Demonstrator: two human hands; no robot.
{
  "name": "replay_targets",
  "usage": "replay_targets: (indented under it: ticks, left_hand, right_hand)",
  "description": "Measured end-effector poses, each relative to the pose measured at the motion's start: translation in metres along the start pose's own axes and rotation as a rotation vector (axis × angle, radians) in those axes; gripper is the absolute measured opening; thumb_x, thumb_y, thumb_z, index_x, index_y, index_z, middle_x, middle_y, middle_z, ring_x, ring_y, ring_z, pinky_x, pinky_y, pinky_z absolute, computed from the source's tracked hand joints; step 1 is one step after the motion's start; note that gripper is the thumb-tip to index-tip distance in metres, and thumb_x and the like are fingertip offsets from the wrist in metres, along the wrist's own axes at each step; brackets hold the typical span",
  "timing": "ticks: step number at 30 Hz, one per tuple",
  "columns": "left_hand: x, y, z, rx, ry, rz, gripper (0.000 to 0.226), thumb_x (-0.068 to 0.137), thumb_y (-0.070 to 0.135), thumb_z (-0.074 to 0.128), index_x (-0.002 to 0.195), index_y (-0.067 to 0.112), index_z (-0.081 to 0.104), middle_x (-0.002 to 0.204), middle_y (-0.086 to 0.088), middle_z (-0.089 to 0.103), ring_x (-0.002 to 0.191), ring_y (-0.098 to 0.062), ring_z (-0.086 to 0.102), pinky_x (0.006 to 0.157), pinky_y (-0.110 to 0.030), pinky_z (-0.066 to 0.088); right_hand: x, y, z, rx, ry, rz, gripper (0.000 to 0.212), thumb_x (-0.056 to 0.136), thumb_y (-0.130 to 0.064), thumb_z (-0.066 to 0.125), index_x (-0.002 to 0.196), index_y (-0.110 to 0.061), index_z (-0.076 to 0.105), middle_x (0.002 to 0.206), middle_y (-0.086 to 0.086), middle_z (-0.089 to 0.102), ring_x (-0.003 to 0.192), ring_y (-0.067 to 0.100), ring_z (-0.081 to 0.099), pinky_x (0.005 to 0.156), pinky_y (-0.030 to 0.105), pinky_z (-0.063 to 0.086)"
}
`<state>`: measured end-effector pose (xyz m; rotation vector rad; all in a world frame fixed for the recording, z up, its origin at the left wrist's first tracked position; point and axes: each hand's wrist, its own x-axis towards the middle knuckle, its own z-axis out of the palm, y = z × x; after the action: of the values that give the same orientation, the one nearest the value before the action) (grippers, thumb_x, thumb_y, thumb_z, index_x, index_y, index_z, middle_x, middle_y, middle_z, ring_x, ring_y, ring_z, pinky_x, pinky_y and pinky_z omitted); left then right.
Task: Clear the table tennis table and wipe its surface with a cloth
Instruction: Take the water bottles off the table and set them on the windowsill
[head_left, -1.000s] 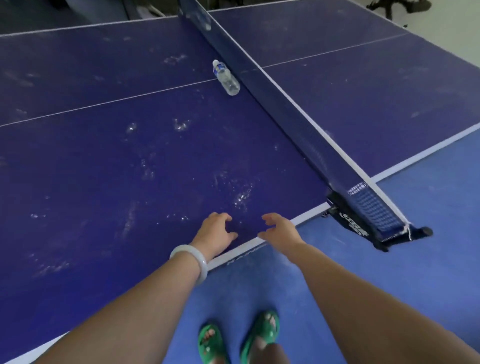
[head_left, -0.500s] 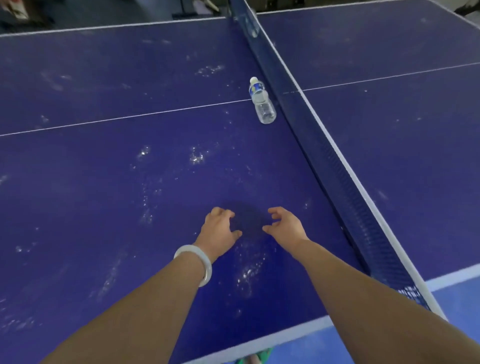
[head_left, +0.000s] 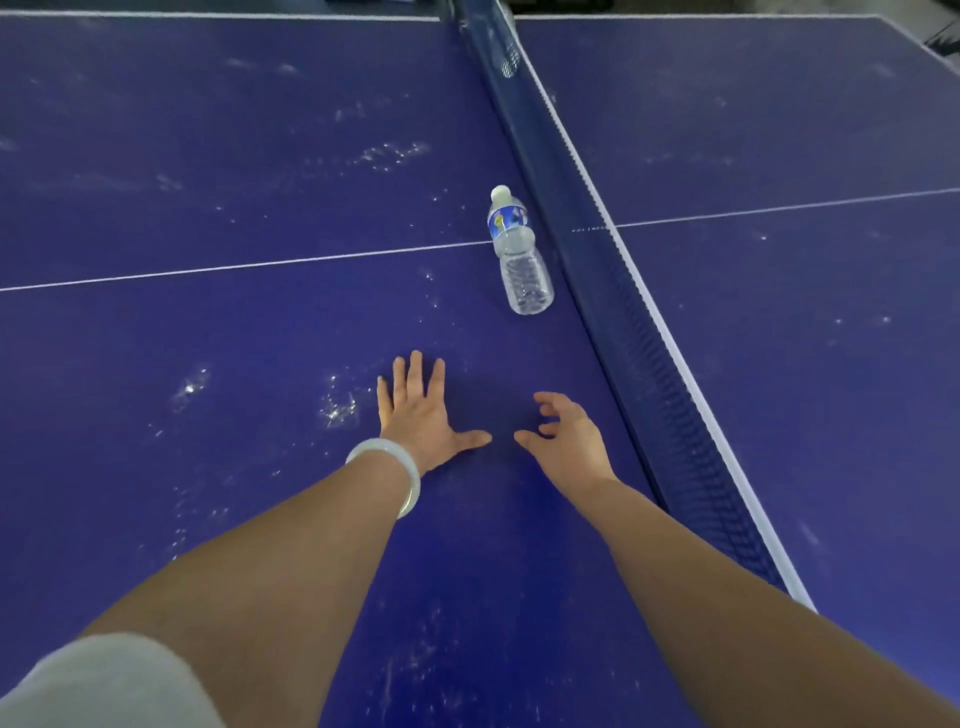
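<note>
A clear plastic water bottle (head_left: 516, 252) with a white cap and blue label lies on its side on the dark blue table tennis table (head_left: 208, 322), right beside the net (head_left: 613, 291). My left hand (head_left: 418, 410), with a pale bangle on the wrist, lies flat on the table with fingers spread, short of the bottle. My right hand (head_left: 569, 436) hovers next to it with fingers loosely curled, holding nothing. No cloth is in view.
White dusty smudges (head_left: 340, 402) speckle the surface to the left of my hands and farther back. A white centre line (head_left: 234, 267) crosses the table. The net runs diagonally along the right of my right arm.
Both hands have reached farther over the table toward the bottle. The left hand has gone from curled to flat and spread. The view has shifted forward, so the table edge is out of sight.
</note>
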<state>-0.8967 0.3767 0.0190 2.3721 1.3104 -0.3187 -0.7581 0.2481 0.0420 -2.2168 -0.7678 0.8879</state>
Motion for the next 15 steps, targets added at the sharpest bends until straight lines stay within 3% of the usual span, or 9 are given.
replay_targets:
  ticks: [2,5,8,11,15]
  left_hand:
    - [0.009,0.000,0.007,0.047,-0.001,-0.010,0.125,0.070,0.092,0.041,0.153,0.023,-0.022,0.159,-0.008,-0.033,0.145,-0.029,-0.033,0.119,-0.052,-0.016]
    - [0.014,0.000,0.010,0.031,-0.045,-0.020,0.124,0.071,0.092,0.037,0.149,0.025,-0.032,0.153,-0.006,-0.042,0.139,-0.028,-0.041,0.116,-0.053,-0.021]
    - [0.015,-0.001,0.010,0.019,-0.068,-0.024,0.123,0.072,0.091,0.037,0.147,0.025,-0.035,0.149,-0.005,-0.048,0.136,-0.028,-0.046,0.116,-0.054,-0.021]
    - [0.016,-0.001,0.010,0.034,-0.080,-0.023,0.123,0.072,0.091,0.035,0.146,0.025,-0.037,0.148,-0.006,-0.050,0.135,-0.028,-0.047,0.116,-0.055,-0.020]
    - [0.018,0.001,0.010,0.074,-0.115,-0.039,0.123,0.072,0.092,0.032,0.143,0.024,-0.042,0.147,-0.008,-0.051,0.135,-0.030,-0.047,0.116,-0.055,-0.020]
  right_hand:
    - [0.026,-0.008,-0.005,0.012,0.038,0.000,0.062,0.091,-0.027,0.071,0.145,-0.026,0.041,0.139,-0.005,0.045,0.111,0.007,0.051,0.075,0.015,0.044]
    - [0.068,-0.025,-0.014,0.047,0.115,0.029,0.077,0.088,-0.036,0.073,0.151,-0.025,0.031,0.148,0.000,0.035,0.125,0.015,0.048,0.093,0.032,0.048]
    - [0.110,-0.048,-0.017,0.033,0.170,0.018,0.094,0.083,-0.047,0.076,0.155,-0.022,0.021,0.156,0.006,0.024,0.143,0.026,0.030,0.109,0.045,0.040]
    - [0.147,-0.073,-0.013,0.007,0.211,-0.013,0.104,0.077,-0.055,0.077,0.156,-0.019,0.018,0.157,0.008,0.023,0.146,0.030,0.021,0.116,0.050,0.031]
    - [0.188,-0.097,-0.006,-0.171,0.213,-0.024,0.108,0.075,-0.067,0.071,0.154,-0.014,0.019,0.153,0.012,0.032,0.140,0.033,0.032,0.115,0.047,0.031]
